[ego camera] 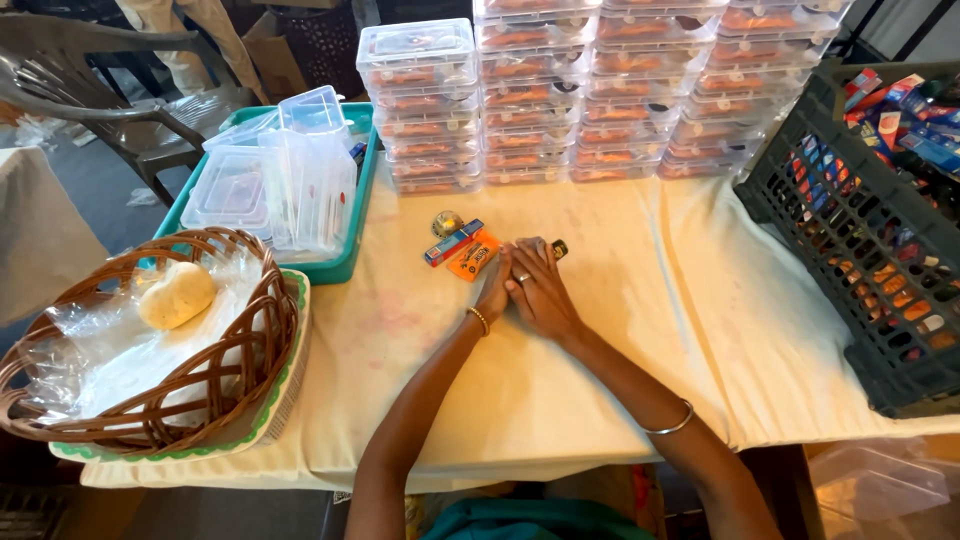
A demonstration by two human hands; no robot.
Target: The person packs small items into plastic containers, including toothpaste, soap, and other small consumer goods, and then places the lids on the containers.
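Observation:
My left hand [493, 292] and my right hand [542, 292] lie side by side on the cream tablecloth [620, 330], fingers together and flat, with nothing visibly held. Just past the fingertips lie an orange packet [474, 259], a small blue and red box [453, 242], a round gold and silver piece [446, 222] and a small dark item [559, 249] by my right fingertips. A ring shows on my right hand, and each wrist wears a bangle.
Stacks of clear lidded plastic boxes [560, 100] with orange contents line the far edge. A teal tray [340, 262] of empty clear boxes sits left. A wicker basket [150, 350] holds a pale round bun. A dark crate [880, 240] of small packets stands right.

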